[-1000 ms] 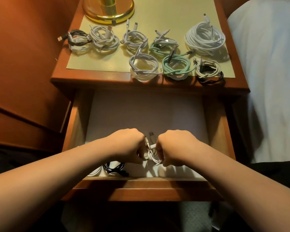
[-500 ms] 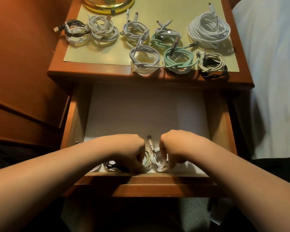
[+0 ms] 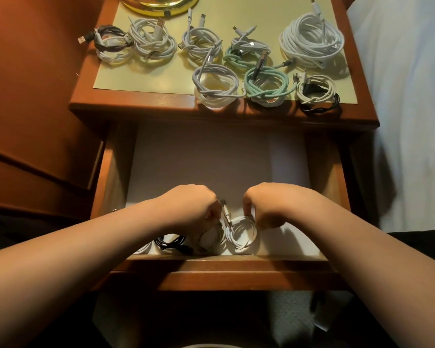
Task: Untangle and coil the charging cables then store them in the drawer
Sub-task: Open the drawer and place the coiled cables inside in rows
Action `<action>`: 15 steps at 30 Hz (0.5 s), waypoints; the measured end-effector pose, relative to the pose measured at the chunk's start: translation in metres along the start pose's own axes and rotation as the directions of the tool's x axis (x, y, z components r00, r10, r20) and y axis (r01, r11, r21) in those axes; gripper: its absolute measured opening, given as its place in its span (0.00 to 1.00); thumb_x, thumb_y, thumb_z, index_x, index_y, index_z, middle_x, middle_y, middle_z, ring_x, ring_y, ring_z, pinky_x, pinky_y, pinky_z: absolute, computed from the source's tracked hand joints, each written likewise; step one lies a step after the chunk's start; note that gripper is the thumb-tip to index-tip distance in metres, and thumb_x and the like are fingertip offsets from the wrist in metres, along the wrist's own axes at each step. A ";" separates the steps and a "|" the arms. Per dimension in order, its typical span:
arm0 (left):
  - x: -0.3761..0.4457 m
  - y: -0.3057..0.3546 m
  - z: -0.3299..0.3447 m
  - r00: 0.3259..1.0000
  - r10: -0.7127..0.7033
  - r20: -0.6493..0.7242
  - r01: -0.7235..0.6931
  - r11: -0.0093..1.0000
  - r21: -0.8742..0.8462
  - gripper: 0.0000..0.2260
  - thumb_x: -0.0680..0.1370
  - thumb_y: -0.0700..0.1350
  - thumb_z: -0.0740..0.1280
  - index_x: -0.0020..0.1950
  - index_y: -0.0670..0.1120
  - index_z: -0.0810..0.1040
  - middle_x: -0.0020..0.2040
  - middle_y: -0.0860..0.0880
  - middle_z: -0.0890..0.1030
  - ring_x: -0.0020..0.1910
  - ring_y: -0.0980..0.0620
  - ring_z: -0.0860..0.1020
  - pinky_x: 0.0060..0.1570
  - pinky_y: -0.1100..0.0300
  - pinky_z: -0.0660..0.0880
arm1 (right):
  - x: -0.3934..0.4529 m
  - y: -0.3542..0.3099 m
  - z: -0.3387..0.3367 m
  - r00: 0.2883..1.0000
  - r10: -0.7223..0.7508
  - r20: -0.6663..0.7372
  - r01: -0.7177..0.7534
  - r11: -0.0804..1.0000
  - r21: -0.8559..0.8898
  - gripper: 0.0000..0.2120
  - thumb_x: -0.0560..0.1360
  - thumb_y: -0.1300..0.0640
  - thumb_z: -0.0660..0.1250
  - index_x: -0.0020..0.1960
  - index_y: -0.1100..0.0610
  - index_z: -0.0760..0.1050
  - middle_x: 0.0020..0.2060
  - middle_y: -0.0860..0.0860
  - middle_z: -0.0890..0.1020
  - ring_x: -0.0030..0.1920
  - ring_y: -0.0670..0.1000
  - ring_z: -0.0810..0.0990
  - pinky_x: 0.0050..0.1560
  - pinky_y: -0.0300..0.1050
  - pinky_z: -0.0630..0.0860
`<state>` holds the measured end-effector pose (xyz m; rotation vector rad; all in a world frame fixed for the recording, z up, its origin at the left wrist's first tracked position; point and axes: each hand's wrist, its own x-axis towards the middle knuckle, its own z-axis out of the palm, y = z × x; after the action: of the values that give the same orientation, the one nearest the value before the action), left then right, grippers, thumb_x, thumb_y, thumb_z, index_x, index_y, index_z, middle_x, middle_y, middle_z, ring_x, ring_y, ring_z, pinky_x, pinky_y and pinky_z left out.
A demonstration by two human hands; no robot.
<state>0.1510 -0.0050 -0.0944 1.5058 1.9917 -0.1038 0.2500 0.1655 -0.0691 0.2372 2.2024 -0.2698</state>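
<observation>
The nightstand's drawer (image 3: 322, 177) stands pulled out, lined in white. Along its front edge lie a white coil (image 3: 142, 248), a black coil (image 3: 171, 243) and two more white coils. My left hand (image 3: 194, 209) curls over one of these, the white coiled cable (image 3: 211, 238), whose plug (image 3: 224, 207) sticks up beside my knuckles. My right hand (image 3: 269, 207) has curled fingers, and its fingertips pinch the far right rim of the other white coiled cable (image 3: 241, 234), which lies flat. Several coiled cables sit on the nightstand top (image 3: 146, 79), among them a mint coil (image 3: 266, 86) and a large white coil (image 3: 312, 41).
A brass lamp base (image 3: 158, 3) stands at the back of the nightstand top. A white bed (image 3: 412, 96) runs along the right side. Wooden panelling (image 3: 35, 96) closes off the left. The back and right of the drawer floor (image 3: 211, 159) show bare lining.
My hands held one white bundle together above the drawer; they lowered it and moved apart. Two white coils now lie side by side, one under each hand.
</observation>
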 end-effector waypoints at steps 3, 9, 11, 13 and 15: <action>-0.002 -0.001 -0.004 0.999 -0.043 -0.005 0.043 0.999 -0.002 0.10 0.78 0.54 0.63 0.51 0.54 0.83 0.47 0.52 0.82 0.47 0.46 0.80 0.47 0.51 0.80 | 0.004 0.001 0.003 0.999 0.005 0.032 -0.004 1.000 -0.025 0.12 0.73 0.62 0.71 0.56 0.54 0.85 0.48 0.53 0.86 0.47 0.55 0.85 0.44 0.47 0.83; -0.002 -0.004 -0.004 0.996 -0.073 -0.045 0.072 0.997 -0.016 0.10 0.81 0.55 0.66 0.46 0.52 0.82 0.41 0.51 0.80 0.41 0.47 0.78 0.42 0.55 0.78 | 0.004 -0.008 0.005 0.990 -0.006 0.138 0.016 0.997 -0.076 0.05 0.73 0.62 0.70 0.46 0.60 0.85 0.37 0.54 0.84 0.37 0.56 0.83 0.31 0.42 0.75; -0.001 -0.005 -0.005 0.996 -0.076 -0.040 0.075 0.997 -0.010 0.10 0.81 0.56 0.66 0.46 0.52 0.82 0.40 0.52 0.78 0.41 0.46 0.78 0.41 0.56 0.75 | 0.004 -0.007 0.003 0.990 0.000 0.140 0.007 0.999 -0.047 0.07 0.74 0.59 0.71 0.49 0.59 0.86 0.41 0.54 0.87 0.43 0.56 0.87 0.37 0.44 0.79; -0.002 -0.005 -0.008 0.994 -0.083 -0.070 0.083 0.997 0.000 0.10 0.80 0.57 0.66 0.48 0.53 0.82 0.42 0.51 0.80 0.42 0.46 0.78 0.40 0.57 0.74 | 0.001 -0.006 -0.003 0.997 -0.007 0.076 0.010 0.999 -0.032 0.09 0.75 0.54 0.71 0.53 0.56 0.86 0.46 0.53 0.87 0.46 0.53 0.86 0.42 0.44 0.81; -0.003 -0.007 -0.018 0.981 -0.085 -0.172 0.087 0.996 0.003 0.09 0.79 0.55 0.65 0.50 0.53 0.83 0.45 0.51 0.83 0.44 0.46 0.80 0.40 0.56 0.75 | -0.004 -0.005 -0.015 0.995 -0.044 -0.088 0.044 0.999 -0.011 0.09 0.76 0.50 0.71 0.53 0.53 0.85 0.47 0.51 0.86 0.47 0.53 0.85 0.47 0.48 0.83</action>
<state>0.1374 -0.0023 -0.0808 1.4779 2.1966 -0.0203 0.2403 0.1647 -0.0564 0.1994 2.2976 -0.2788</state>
